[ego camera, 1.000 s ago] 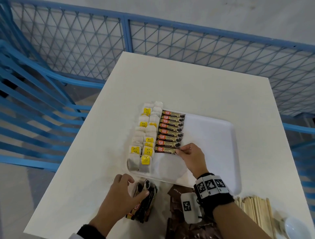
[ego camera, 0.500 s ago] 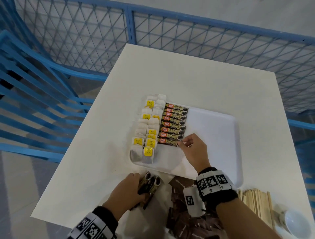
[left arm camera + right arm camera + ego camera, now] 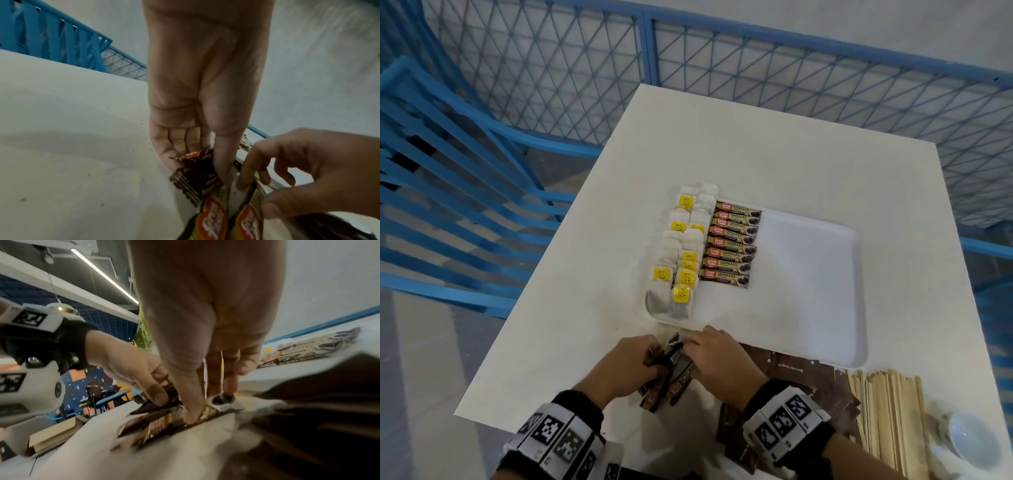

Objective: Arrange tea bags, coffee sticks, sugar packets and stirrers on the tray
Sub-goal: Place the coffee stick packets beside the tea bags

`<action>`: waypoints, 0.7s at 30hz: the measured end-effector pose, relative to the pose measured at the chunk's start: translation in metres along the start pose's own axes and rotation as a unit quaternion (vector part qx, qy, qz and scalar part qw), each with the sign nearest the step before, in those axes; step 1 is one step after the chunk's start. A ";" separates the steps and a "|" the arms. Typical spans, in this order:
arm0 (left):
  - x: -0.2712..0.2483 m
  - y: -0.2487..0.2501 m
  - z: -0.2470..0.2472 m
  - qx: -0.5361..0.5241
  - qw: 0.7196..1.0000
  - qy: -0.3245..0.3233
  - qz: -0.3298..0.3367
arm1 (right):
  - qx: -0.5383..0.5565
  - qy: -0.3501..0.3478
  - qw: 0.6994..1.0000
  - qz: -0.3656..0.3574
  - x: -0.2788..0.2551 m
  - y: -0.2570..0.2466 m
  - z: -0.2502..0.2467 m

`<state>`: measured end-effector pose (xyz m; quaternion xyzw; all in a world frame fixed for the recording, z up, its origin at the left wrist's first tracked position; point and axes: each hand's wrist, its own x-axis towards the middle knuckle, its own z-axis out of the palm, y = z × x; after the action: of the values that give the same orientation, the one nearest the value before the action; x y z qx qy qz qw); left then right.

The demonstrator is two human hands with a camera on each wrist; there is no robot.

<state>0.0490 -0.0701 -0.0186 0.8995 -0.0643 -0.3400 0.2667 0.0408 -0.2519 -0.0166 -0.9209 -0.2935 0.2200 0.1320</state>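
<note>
A white tray [image 3: 808, 274] lies mid-table. Tea bags [image 3: 681, 253] with yellow tags fill its left side in two columns. Beside them runs a column of coffee sticks [image 3: 732, 245]. Just in front of the tray's near edge, my left hand [image 3: 650, 359] grips a bundle of loose coffee sticks [image 3: 671, 377] that rests on the table. My right hand [image 3: 693, 347] pinches one stick of that bundle. The left wrist view shows my left hand [image 3: 205, 162] around the bundle [image 3: 193, 180]. In the right wrist view, my right hand [image 3: 197, 408] pinches a stick [image 3: 162, 421].
Brown sugar packets [image 3: 801, 377] lie in a heap at the near edge, right of my hands. Wooden stirrers [image 3: 887, 414] are stacked further right, next to a white cup [image 3: 976, 442]. Blue mesh fencing [image 3: 756, 65] surrounds the table.
My right hand left the row of coffee sticks on the tray and came back to the bundle. My left hand closed round the bundle and kept hold of it.
</note>
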 end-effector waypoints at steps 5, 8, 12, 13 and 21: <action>-0.007 -0.005 -0.003 -0.008 1.000 -0.017 -0.023 | -0.053 0.016 0.998 -0.023 -0.003 0.006 0.006; -0.010 -0.007 -0.006 -0.077 0.995 -0.035 -0.048 | -0.003 -0.014 0.998 -0.062 -0.008 0.004 -0.002; -0.013 -0.005 -0.010 -0.147 0.985 -0.048 -0.076 | -0.013 -0.012 0.996 -0.086 -0.003 -0.010 -0.001; -0.014 -0.004 -0.011 -0.170 0.981 -0.043 -0.080 | -0.018 -0.017 0.995 -0.092 0.001 -0.014 0.001; -0.031 -0.005 -0.018 -0.300 0.948 0.023 -0.100 | -0.051 -0.024 0.991 -0.123 0.013 -0.030 0.012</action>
<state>0.0366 -0.0489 0.0082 0.7870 0.1371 -0.3481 0.4906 0.0300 -0.2187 -0.0202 -0.8776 -0.4188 0.2089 0.1042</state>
